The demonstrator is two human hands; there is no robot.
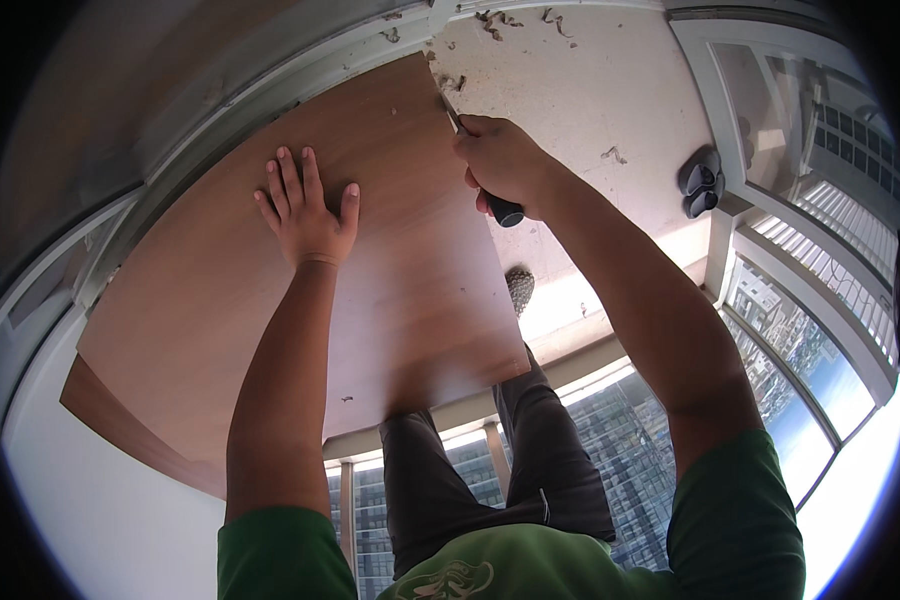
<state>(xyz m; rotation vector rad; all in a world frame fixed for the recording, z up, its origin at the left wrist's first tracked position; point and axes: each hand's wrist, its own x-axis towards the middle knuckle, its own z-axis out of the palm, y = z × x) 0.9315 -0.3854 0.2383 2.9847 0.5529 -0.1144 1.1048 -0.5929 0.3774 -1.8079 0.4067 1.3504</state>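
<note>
A wide brown wooden board (400, 170) with a smooth, shiny face stretches across the left and middle. Flat on its upper part rests my left hand (310, 220), fingers spread, holding nothing. My right hand (505, 165) is wrapped round the black handle of a tool with a thin metal blade (508, 214). The rounded handle end sticks out below my fist. The narrow blade points up and away along the board's right edge, close to its far corner. Whether the blade is a knife's or a chisel's, I cannot tell.
Dark curled scraps (491, 24) lie on the pale floor (590, 100) beyond the board. A pair of dark slippers (701, 181) stands by the sliding door frame (715, 110) at right. Large windows (620, 440) curve along the near side. My shoe (519, 289) shows beside the board.
</note>
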